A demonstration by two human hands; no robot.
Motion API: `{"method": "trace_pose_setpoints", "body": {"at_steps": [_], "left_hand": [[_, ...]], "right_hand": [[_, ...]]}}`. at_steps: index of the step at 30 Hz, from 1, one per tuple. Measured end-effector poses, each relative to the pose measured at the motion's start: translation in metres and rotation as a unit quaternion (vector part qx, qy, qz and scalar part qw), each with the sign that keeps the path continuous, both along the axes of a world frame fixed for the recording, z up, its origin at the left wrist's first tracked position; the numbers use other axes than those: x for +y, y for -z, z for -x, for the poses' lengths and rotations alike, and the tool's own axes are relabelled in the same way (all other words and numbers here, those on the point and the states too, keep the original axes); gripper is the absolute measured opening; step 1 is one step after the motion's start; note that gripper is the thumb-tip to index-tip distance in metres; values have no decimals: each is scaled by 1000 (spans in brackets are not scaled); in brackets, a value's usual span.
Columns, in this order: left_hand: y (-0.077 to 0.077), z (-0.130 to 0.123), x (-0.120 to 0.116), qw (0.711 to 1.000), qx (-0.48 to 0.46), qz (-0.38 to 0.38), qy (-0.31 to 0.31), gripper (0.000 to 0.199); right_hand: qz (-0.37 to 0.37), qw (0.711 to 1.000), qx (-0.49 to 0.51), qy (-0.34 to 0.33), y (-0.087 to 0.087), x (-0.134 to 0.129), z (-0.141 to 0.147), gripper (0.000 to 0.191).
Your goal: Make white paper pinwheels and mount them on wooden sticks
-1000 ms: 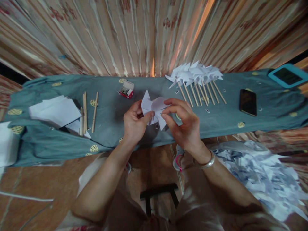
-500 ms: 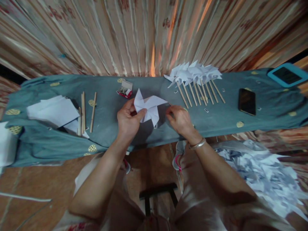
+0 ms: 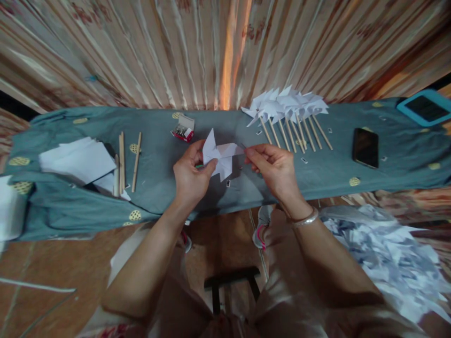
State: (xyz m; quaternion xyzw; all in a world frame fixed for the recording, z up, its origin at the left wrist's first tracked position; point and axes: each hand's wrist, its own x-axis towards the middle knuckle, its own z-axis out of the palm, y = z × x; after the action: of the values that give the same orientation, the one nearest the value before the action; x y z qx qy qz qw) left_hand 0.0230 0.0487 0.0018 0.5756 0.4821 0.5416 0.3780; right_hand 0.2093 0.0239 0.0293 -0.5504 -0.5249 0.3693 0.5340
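Observation:
Thumb on top, my left hand point(image 3: 192, 173) grips a white folded paper pinwheel point(image 3: 223, 162) above the cloth. My right hand point(image 3: 271, 166) is closed in a pinch at the pinwheel's right point. A thin, dark, needle-like piece point(image 3: 243, 146) shows at its fingertips; its exact kind is too small to tell. Behind my left hand, a small red and white box point(image 3: 183, 129) stands with its flap up and small metallic pieces inside. To the right lie several finished pinwheels point(image 3: 285, 105) in an overlapping row, their wooden sticks point(image 3: 287, 134) toward me.
White paper sheets point(image 3: 77, 159) and loose wooden sticks point(image 3: 136, 162) lie at the left of the cloth-covered table point(image 3: 158, 155). A phone point(image 3: 365, 148) and a blue-framed device point(image 3: 424, 108) lie at the right. Below are a heap of paper point(image 3: 384, 253) and a dark stool point(image 3: 232, 277).
My right hand has turned and its pinching fingertips have come up to the pinwheel's right point. The pinwheel in my left hand has shifted slightly right and tilted.

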Motion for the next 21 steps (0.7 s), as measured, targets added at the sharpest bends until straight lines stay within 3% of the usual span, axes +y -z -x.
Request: {"method": "trace_pose_setpoints", "body": {"at_steps": [3, 7, 11, 14, 21], "left_hand": [[-1, -1, -3, 993, 103, -49, -14, 45], [-7, -1, -7, 979, 184, -88, -9, 43], [-10, -3, -9, 975, 199, -101, -4, 40], [-6, -7, -9, 982, 172, -78, 3, 42], [-1, -17, -5, 998, -19, 50, 40, 51]], "right_hand": [[84, 985, 131, -76, -7, -7, 16, 36], [139, 962, 217, -87, -6, -6, 24, 44], [157, 949, 257, -92, -4, -1, 21, 43], [148, 948, 261, -106, -2, 0, 21, 41], [145, 955, 244, -85, -3, -1, 24, 35]]}}
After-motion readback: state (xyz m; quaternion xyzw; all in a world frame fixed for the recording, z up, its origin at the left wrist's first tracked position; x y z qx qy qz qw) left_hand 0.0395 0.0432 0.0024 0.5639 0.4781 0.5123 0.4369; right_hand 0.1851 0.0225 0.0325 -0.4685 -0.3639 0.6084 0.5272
